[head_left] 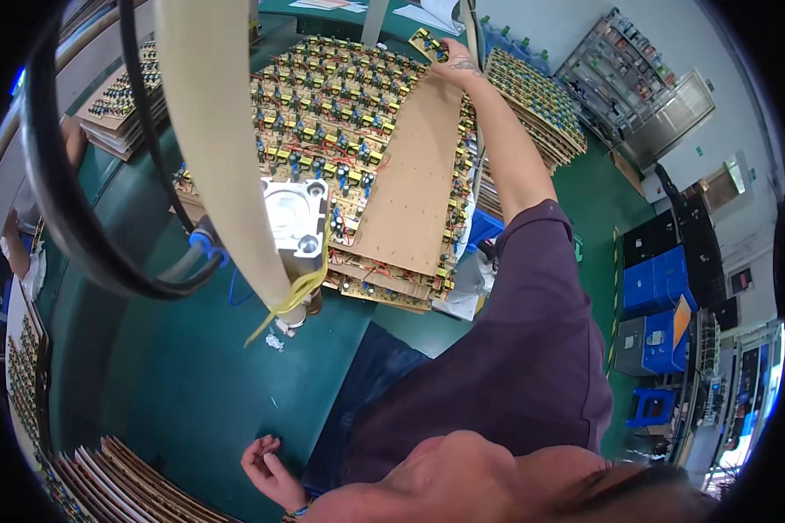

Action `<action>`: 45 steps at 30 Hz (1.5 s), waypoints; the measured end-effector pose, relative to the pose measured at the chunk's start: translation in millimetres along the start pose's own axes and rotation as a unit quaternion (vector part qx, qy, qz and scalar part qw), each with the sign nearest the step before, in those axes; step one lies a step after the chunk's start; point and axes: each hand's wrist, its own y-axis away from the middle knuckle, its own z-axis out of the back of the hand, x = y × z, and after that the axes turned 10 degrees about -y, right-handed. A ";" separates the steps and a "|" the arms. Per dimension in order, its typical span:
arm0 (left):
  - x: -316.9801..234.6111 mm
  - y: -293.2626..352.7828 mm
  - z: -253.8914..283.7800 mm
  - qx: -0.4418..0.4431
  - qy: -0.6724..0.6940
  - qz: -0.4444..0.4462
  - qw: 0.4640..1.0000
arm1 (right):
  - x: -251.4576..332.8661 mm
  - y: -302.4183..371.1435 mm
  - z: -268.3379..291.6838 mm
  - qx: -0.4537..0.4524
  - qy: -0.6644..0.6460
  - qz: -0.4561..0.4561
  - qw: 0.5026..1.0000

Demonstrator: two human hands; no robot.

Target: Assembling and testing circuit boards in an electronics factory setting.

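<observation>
My right hand (pixel 459 65) reaches to the far end of a stack and is closed on a small circuit board (pixel 427 44) with yellow and blue parts. Under that arm, a bare strip of brown cardboard (pixel 410 183) lies on top, beside rows of similar circuit boards (pixel 323 105) with red wires. More layers of cardboard and boards show at the stack's near edge. Low in the view, over the green table (pixel 192 375), my left hand (pixel 269 466) has loosely curled fingers with the thumb apart. I see nothing in it.
A pale post with a metal block (pixel 296 218), black hoses and yellow ties stands left of the stack. More layered boards stand at right (pixel 536 105), upper left (pixel 122 96) and lower left (pixel 131 479). Another person's hand (pixel 74 139) shows at left. Blue bins (pixel 658 283) are far right.
</observation>
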 end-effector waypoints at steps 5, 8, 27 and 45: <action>-3.8 -3.4 0.1 0.005 0.011 0.004 1.000 | 2.6 -2.0 8.9 0.142 0.176 -0.167 0.960; -3.9 -5.1 0.3 0.008 0.029 0.018 0.999 | -5.5 -2.4 17.7 0.184 0.183 -0.192 0.946; 1.8 -2.6 -4.5 -0.027 0.021 0.009 0.999 | -5.7 7.6 2.2 0.087 0.225 -0.193 0.951; 3.3 4.6 2.1 -0.021 0.041 -0.015 0.999 | 26.1 10.5 6.0 0.209 0.096 -0.235 0.944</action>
